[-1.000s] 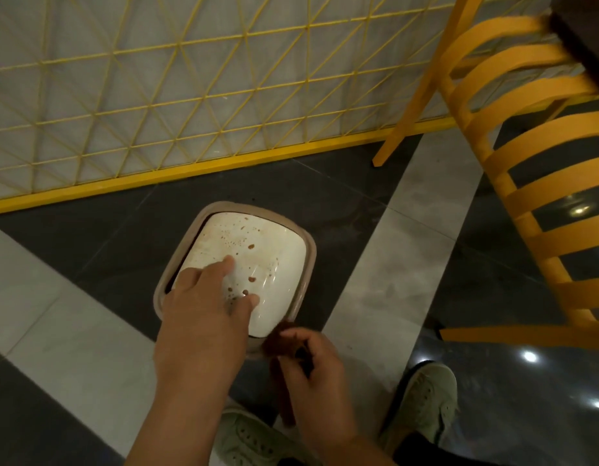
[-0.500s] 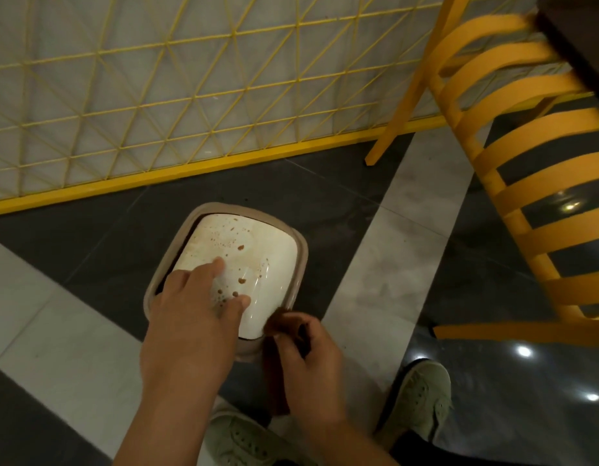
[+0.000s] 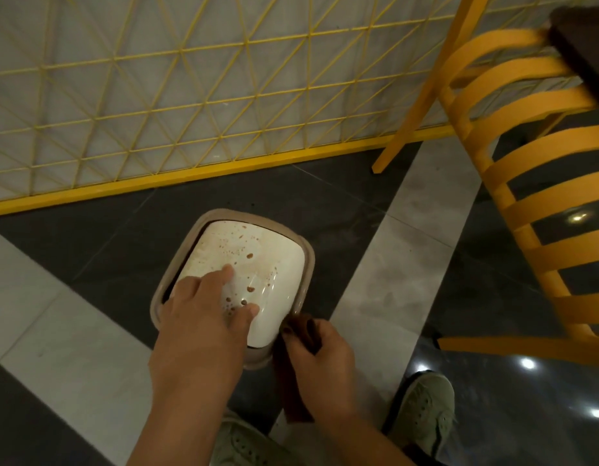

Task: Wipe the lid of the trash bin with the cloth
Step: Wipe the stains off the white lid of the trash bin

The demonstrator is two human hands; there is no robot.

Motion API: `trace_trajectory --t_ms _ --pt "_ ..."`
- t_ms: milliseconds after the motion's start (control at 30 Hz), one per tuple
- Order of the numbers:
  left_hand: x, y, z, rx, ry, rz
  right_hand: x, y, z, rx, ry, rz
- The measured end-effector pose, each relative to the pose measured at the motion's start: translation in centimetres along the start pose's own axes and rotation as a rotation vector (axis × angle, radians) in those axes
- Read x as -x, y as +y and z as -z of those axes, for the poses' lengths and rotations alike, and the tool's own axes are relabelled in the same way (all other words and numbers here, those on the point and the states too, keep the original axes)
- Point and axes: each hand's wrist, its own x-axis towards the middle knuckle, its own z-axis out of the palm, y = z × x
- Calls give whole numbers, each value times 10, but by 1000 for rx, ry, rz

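My left hand point(image 3: 204, 307) lies flat on the stained lid point(image 3: 254, 270), fingers straight; right hand point(image 3: 316, 358) pinches the cloth point(image 3: 300, 327) at the lid's near-right corner — lid runs up-left from there.

A yellow slatted chair point(image 3: 533, 183) stands near a yellow lattice fence point(image 3: 190, 95).

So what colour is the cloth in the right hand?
Dark brown cloth, gripped by the right hand at the lid's near corner; head view.
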Motion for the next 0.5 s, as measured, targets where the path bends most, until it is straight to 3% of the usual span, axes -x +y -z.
trace_trajectory --t_ms 233,333,400,500 --pt "2 3 0 -33 26 -7 -84 -72 33 97 101 152" --pt "0 2 1 -60 33 -31 -110 -99 40 154 -103 184" --pt "-3 -2 3 -112 48 -70 -112 -103 44 135 -245 98" --pt "-6 -11 9 -209 57 -112 -103 -88 48 67 -241 54"
